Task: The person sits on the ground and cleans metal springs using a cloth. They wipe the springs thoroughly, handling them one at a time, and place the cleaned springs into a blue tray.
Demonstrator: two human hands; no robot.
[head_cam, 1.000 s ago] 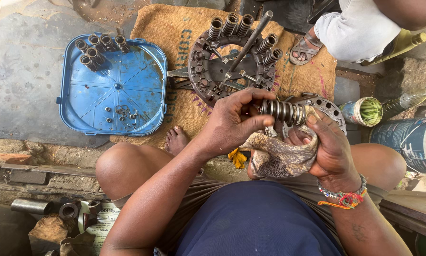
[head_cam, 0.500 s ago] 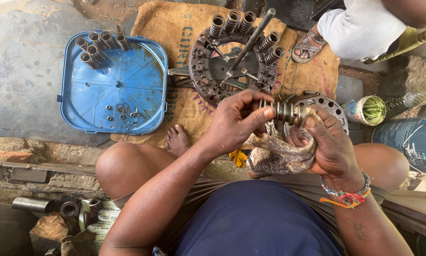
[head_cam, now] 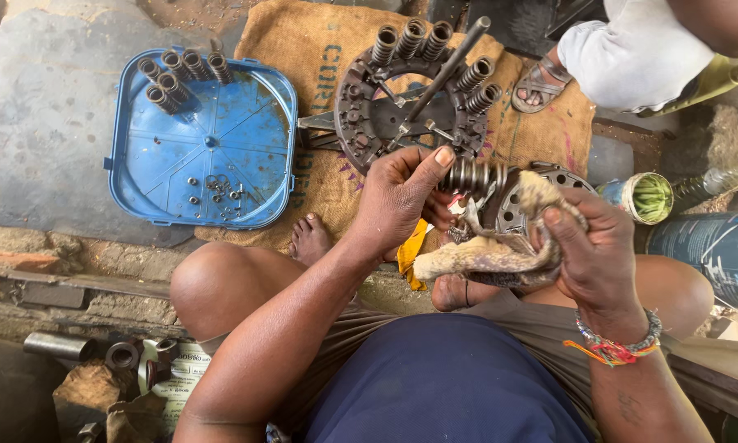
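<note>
Blue tray [head_cam: 246, 107]; tan rag [head_cam: 492, 256]; spring [head_cam: 470, 175] perhaps grey.

The person wears a dark navy shirt [head_cam: 447, 381] and brownish-grey shorts [head_cam: 369, 328]; arms, knees and feet [head_cam: 310, 238] are bare. On the right wrist sits a beaded bracelet [head_cam: 623, 340] (with orange, red and yellow threads knotted beside it).

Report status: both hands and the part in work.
Left hand pinching a dark metal coil spring. Right hand gripping a dirty tan rag against it. Round perforated metal plate right behind; nothing blocking.
</note>
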